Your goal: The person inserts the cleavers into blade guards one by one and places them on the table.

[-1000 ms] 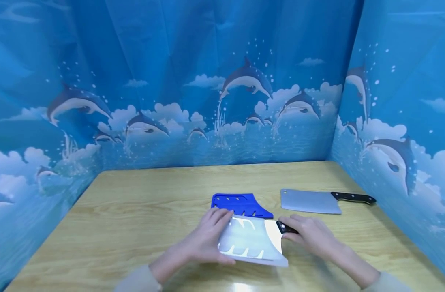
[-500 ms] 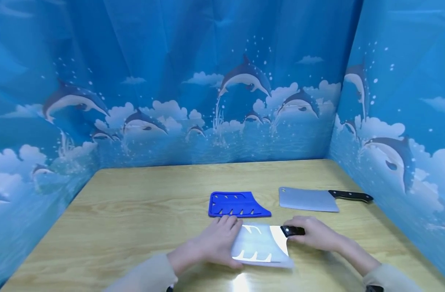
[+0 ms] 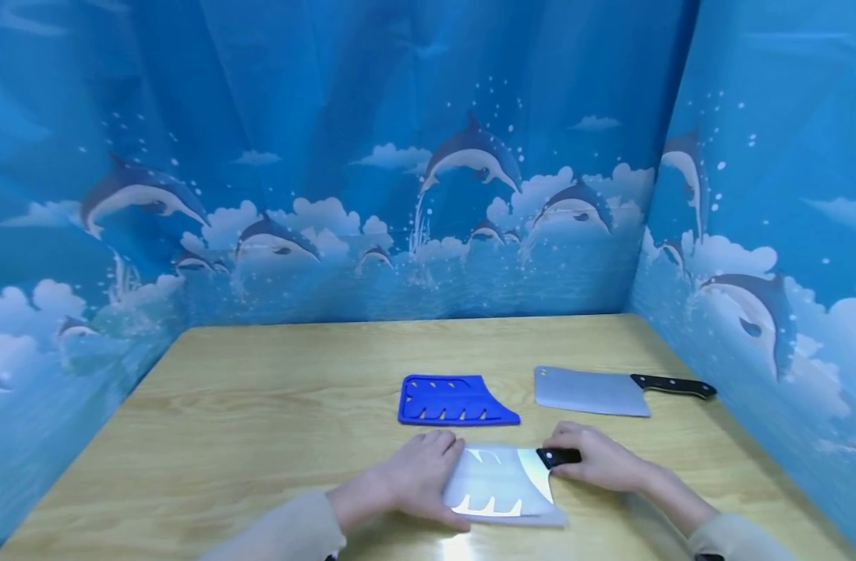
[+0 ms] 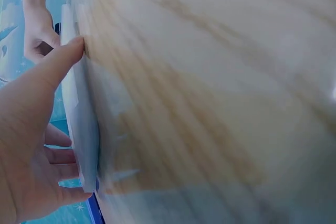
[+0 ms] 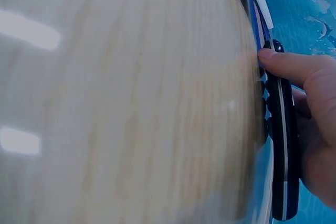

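Knife [image 3: 535,470], near side of the table [image 3: 259,421], in front of me; cannot tell whether it touches the surface. My left hand [image 3: 426,477] is curled round the closed end of a white sheath [image 3: 494,477]; my right hand [image 3: 599,458] pinches the black handle [image 3: 560,457]. Risk, as I judge it: a skewed push or pull could wedge the blade or nick a slot; too loose a left grip could let the sheath slip. White sheath holds most of the blade; blue sheath [image 3: 459,401], tan showing through its slots, probably holds nothing. Second cleaver [image 3: 592,391] lies bare, right of it.
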### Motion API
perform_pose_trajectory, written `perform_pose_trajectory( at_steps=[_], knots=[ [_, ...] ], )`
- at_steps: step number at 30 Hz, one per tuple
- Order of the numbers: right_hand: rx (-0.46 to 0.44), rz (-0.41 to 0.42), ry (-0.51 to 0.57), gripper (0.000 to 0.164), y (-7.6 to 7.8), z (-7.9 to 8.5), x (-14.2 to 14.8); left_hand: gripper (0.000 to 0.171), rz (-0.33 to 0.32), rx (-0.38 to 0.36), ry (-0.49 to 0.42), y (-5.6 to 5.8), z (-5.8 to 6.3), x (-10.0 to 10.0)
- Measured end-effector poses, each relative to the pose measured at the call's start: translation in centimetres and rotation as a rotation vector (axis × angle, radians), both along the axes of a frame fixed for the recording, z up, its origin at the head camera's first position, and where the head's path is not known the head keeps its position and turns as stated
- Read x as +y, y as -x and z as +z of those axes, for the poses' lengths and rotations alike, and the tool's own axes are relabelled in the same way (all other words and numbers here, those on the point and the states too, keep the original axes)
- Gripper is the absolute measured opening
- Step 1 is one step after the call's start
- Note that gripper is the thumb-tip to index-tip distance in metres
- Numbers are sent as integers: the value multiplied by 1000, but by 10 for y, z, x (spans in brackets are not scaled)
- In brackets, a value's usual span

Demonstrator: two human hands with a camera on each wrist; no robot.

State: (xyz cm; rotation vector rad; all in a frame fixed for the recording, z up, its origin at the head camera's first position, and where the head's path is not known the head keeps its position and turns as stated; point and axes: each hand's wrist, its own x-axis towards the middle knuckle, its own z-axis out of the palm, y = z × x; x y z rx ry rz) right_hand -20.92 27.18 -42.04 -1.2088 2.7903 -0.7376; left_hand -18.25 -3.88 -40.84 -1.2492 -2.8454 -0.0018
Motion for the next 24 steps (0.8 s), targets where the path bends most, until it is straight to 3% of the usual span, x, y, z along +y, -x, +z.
perform_pose_trajectory(
  at_steps=[6,10,16,24],
  knots=[
    [-63,-45,-24,33,0,2,1,99,-29,9,10,-1,0,-3],
    [-56,-87,10,37,1,6,9,99,-1,4,-8,5,5,-8],
    [17,-232,72,31,5,16,35,98,116,-87,-73,27,15,-20],
    [206,-412,125,34,26,23,81,93,214,-109,-173,63,23,-35]
  ],
)
